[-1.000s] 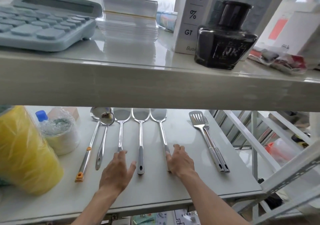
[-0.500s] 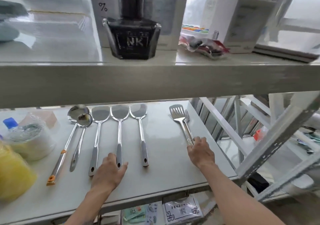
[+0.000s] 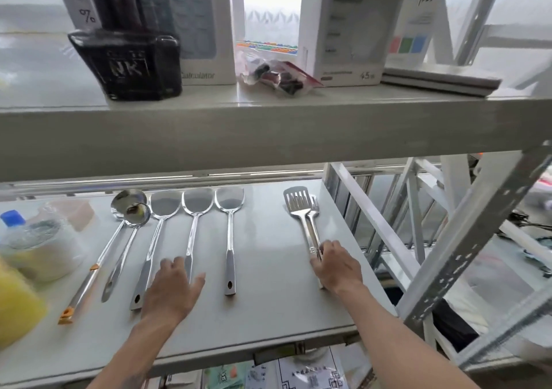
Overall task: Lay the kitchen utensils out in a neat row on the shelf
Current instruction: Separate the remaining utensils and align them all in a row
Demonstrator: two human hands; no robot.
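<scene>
Step in hand, my reading: bringing last pair into row. Right hand (image 3: 336, 266) curled on handles of slotted turner (image 3: 301, 212), second utensil tucked under it; fingers closed round handles, hold firmness unclear. Left hand (image 3: 173, 291) flat, fingers spread, resting over middle spatula (image 3: 195, 209) handle, gripping nothing. Next, I judge: slide pair left toward nearest spatula (image 3: 230, 218), split them, match spacing. Hidden: under-utensil's type, handle ends beneath palm. Shelf (image 3: 268, 314) front edge near wrist.
</scene>
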